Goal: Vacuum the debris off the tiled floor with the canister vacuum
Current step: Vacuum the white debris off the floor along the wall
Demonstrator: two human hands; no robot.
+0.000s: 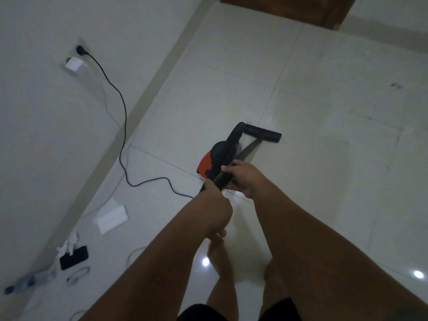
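Note:
A red and black canister vacuum (209, 159) is held above the pale tiled floor (324, 158) in the middle of the view. Its black tube (230, 144) runs up to a flat floor nozzle (264, 133) that rests on the tiles. My right hand (243, 178) grips the tube just behind the canister. My left hand (215, 205) is closed around the vacuum's rear handle, which it mostly hides. Small dark specks of debris (396, 85) lie on the tiles at the far right.
The black power cord (122, 126) runs from a wall socket (80, 49) down across the floor to the vacuum. A white charger (73, 63), folded paper (112, 216), a black phone (74, 257) and bottles (30, 281) lie by the left wall. A wooden door (301, 8) stands ahead.

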